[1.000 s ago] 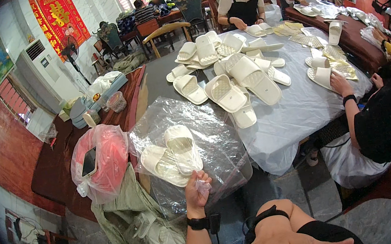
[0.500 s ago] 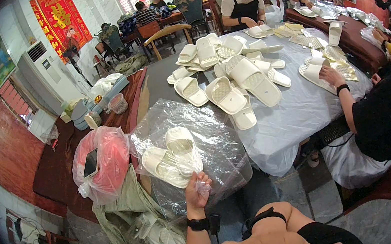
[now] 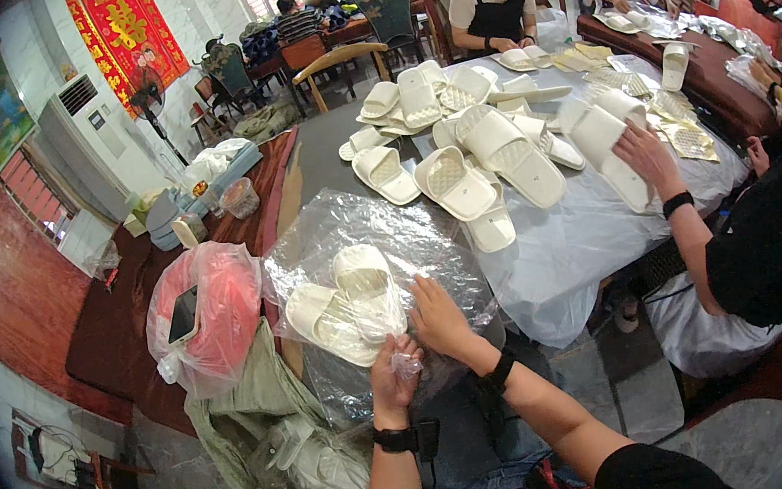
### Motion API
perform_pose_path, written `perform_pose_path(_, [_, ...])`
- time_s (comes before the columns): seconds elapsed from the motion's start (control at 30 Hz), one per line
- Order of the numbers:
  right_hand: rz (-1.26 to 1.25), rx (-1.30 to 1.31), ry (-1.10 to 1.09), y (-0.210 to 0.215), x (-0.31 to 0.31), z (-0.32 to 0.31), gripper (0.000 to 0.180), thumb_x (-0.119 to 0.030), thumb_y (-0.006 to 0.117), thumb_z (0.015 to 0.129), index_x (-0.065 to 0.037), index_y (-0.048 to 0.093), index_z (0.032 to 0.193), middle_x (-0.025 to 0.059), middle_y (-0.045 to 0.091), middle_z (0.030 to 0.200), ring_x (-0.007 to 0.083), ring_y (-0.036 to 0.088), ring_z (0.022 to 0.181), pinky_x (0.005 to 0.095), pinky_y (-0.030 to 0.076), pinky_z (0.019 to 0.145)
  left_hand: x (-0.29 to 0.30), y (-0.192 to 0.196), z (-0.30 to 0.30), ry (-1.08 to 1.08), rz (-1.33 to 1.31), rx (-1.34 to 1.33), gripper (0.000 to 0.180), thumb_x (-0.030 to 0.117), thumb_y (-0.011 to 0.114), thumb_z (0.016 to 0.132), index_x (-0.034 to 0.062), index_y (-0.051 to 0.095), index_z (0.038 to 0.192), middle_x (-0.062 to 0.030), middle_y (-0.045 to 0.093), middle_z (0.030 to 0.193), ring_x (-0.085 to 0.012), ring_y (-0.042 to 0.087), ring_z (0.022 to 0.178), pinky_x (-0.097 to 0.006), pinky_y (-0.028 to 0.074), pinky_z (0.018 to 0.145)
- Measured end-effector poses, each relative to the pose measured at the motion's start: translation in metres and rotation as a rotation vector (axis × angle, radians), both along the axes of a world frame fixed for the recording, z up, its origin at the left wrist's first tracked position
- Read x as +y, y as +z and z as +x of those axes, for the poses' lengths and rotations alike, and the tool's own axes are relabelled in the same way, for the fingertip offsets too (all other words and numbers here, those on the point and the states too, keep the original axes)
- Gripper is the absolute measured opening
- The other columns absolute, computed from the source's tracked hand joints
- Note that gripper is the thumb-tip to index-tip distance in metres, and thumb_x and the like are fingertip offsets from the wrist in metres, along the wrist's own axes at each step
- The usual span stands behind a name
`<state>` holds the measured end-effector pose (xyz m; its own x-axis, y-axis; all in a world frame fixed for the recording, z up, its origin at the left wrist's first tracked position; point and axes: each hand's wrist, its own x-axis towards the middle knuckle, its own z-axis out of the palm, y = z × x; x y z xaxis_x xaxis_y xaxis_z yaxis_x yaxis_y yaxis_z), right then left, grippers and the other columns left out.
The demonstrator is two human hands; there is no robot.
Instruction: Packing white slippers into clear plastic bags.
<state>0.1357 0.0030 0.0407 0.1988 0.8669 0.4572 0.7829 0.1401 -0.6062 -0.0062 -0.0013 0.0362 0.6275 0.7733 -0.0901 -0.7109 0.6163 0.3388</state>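
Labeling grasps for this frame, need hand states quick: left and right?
Left hand: closed, pinching the edge of the clear bag.
Right hand: open, resting flat on the bag beside the slippers.

both hands touch a clear plastic bag holding white slippers.

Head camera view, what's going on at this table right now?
A person is bagging a pair of cream foam slippers lying inside a clear crinkled plastic bag at the table's near edge. Their left hand pinches the bag's edge, while the right hand rests on the plastic beside the slippers. More loose cream slippers cover the grey table, where a co-worker's hand handles another.
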Motion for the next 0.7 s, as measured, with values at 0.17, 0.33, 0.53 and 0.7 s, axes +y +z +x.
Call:
perform_pose_path(0.17, [-0.022,-0.393,0.005,-0.005,-0.014,-0.006,0.039,-0.022,0.049,0.087,-0.011,0.053,0.125,0.0164,0.046,0.134,0.0345,0.039,0.127,0.0451,0.027,0.106,-0.004,0.007,-0.002,0.061,0.038,0.086,0.030,0.026,0.038,0.100,0.0033,0.043,0.082,-0.0031,0.041,0.075,-0.0136,0.040,0.067,-0.027,0.038,0.065])
perform_pose_path(0.33, [-0.008,-0.294,0.008,-0.003,-0.016,-0.003,0.037,-0.024,0.047,0.089,-0.011,0.055,0.123,0.0174,0.047,0.132,0.0347,0.038,0.128,0.0454,0.026,0.107,-0.031,0.021,-0.004,0.034,0.154,0.224,0.028,0.027,0.040,0.099,0.0057,0.044,0.081,-0.0025,0.041,0.074,-0.0136,0.041,0.066,-0.027,0.038,0.064])
perform_pose_path(0.53, [-0.002,-0.290,0.007,0.000,-0.016,-0.006,0.035,-0.023,0.049,0.089,-0.012,0.056,0.121,0.0159,0.048,0.132,0.0336,0.039,0.127,0.0443,0.027,0.107,-0.087,0.036,-0.017,0.178,0.445,0.493,0.025,0.027,0.047,0.096,0.0044,0.049,0.087,-0.0044,0.048,0.073,-0.0144,0.048,0.064,-0.028,0.042,0.061])
perform_pose_path(0.7, [0.039,-0.286,-0.010,0.000,-0.017,-0.002,0.036,-0.022,0.050,0.089,-0.013,0.056,0.123,0.0154,0.049,0.131,0.0331,0.041,0.126,0.0442,0.029,0.105,-0.098,0.044,-0.052,0.439,0.545,0.711,0.029,0.032,0.045,0.097,0.0053,0.050,0.086,-0.0041,0.049,0.073,-0.0132,0.049,0.065,-0.027,0.042,0.060])
